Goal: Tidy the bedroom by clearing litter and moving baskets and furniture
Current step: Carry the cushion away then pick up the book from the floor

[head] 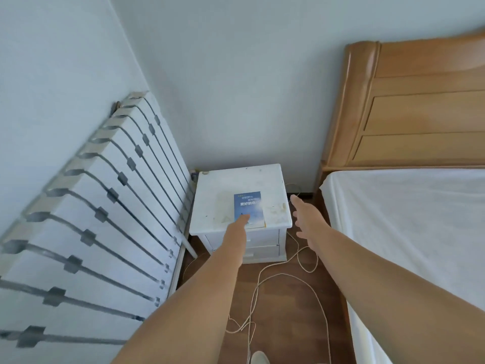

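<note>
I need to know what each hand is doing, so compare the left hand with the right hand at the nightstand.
The left hand lies over the near edge of the blue book on the white nightstand; the right hand is off the nightstand's right side, above the floor. The left hand's fingers point forward together; the right hand's are spread. Both are open, hold nothing and reach forward.

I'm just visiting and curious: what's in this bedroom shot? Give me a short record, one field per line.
Place: bedroom corner, wooden floor
Nightstand: white, against the wall, between slatted frame and bed
Book: blue cover, lying flat on the nightstand
Left hand: reaching to the book's near edge, fingers straight
Right hand: open, fingers spread, beside the nightstand's right edge
Slatted frame: white, leaning on the left wall
Bed: wooden headboard, white sheet
Cord: pale, looped loosely over the floor
</note>
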Demonstrator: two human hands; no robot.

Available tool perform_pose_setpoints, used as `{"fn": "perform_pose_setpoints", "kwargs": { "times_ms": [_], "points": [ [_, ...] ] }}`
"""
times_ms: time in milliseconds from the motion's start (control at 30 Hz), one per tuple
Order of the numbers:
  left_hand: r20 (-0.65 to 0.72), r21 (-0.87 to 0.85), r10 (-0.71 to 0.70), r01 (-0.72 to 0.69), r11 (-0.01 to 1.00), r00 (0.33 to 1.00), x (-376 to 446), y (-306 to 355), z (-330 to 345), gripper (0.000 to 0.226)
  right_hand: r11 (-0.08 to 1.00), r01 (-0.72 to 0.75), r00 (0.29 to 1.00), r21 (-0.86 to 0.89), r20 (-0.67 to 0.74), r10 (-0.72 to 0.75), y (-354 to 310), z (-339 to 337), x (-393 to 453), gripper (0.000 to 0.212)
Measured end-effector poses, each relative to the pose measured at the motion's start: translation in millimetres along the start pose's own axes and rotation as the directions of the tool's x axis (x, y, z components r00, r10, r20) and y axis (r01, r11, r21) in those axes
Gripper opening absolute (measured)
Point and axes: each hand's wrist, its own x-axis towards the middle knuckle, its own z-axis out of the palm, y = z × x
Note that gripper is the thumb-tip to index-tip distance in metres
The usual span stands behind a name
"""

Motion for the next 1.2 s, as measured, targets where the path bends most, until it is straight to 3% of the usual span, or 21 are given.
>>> {"fn": "perform_pose_setpoints", "kwargs": {
  "times_ms": [67, 200, 300, 400, 567, 800, 1067, 1200],
  "points": [
    [0.003, 0.016, 0.003, -0.003, 1.000, 1.000, 21, 14, 2, 0.028, 0.999, -0.032, 0.999, -0.018, 0.009, 0.032, -3, 7, 15, 0.064],
    [-0.006, 0.003, -0.049, 0.049, 0.999, 0.999, 52, 30, 3, 0.026, 0.989, -0.150, 0.989, -0.001, -0.012, 0.150, -17, 14, 45, 0.043],
    [-0.039, -0.015, -0.061, 0.060, 0.998, 0.997, 82, 45, 3, 0.024, 0.992, -0.123, 0.992, -0.021, -0.026, 0.123, -35, 18, 87, 0.053],
    [-0.062, -0.058, -0.077, 0.073, 0.996, 0.995, 112, 59, 1, 0.024, 0.980, -0.193, 0.981, -0.043, 0.012, 0.194, -47, 32, 127, 0.035],
    [-0.153, -0.072, -0.178, 0.168, 0.983, 0.972, 182, 90, 2, 0.041, 0.958, -0.240, 0.954, -0.155, 0.143, 0.262, -69, 63, 209, 0.065],
    [-0.241, -0.180, -0.273, 0.233, 0.956, 0.931, 258, 80, 39, 0.054, 0.937, -0.231, 0.921, -0.261, 0.253, 0.298, -86, 85, 299, 0.054],
    [-0.274, -0.078, -0.252, 0.240, 0.968, 0.928, 319, 43, 43, 0.070, 0.913, -0.267, 0.900, -0.308, 0.260, 0.350, -38, 113, 351, 0.046],
    [-0.309, -0.063, -0.251, 0.243, 0.968, 0.917, 355, 14, 37, 0.077, 0.904, -0.284, 0.884, -0.318, 0.277, 0.376, 1, 124, 377, 0.061]
  ]
}}
